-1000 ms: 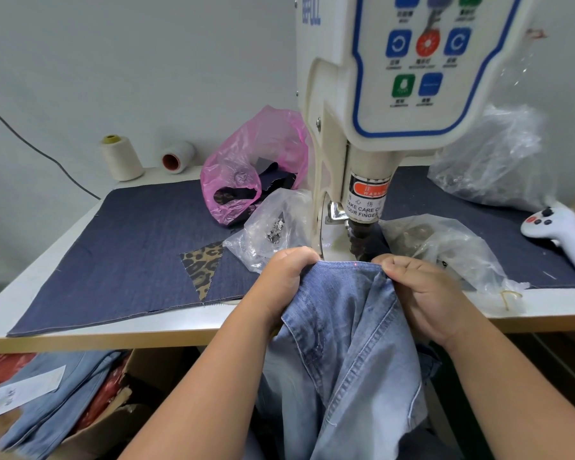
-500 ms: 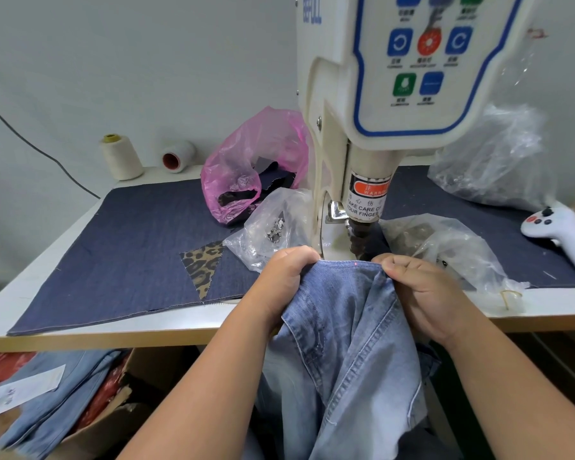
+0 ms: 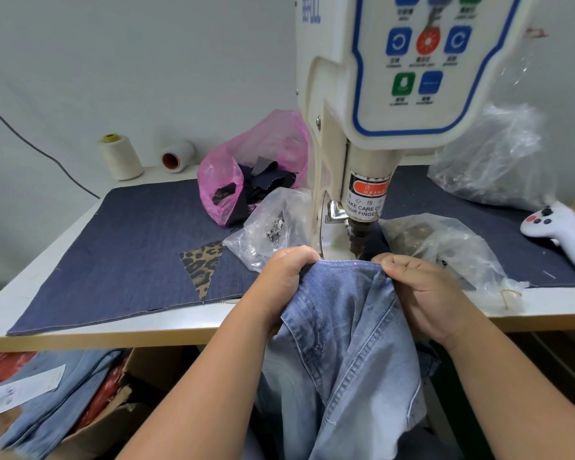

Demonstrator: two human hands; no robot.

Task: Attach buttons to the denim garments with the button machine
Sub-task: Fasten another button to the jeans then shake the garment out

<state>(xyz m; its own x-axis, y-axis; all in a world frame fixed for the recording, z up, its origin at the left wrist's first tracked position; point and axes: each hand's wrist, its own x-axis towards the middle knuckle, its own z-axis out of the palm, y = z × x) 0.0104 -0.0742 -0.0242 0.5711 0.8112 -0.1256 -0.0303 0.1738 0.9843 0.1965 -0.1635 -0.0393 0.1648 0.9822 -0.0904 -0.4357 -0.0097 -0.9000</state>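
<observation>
Head view
Garment: a light blue denim garment hangs off the near table edge; its top hem lies just under the punch of the button machine.
Left hand: the left hand is clamped on the hem, left of the punch.
Right hand: the right hand pinches the hem, right of the punch.
Key relation: the hem runs left to right, stretched between both hands; the punch stands just beyond it, centred, about equally near each hand. A red dot falls on the hem below the punch.
Judged step: aligning the hem before pressing a button.
Risk: fingers are close to the punch.
Writing: an orange label reads "WARN…", then "TAKE CARE OF YOUR FINGER"; blue lettering on the machine's side is not clearly readable.
Other items: a pink bag, clear bags of metal parts, thread cones, a white controller.
</observation>
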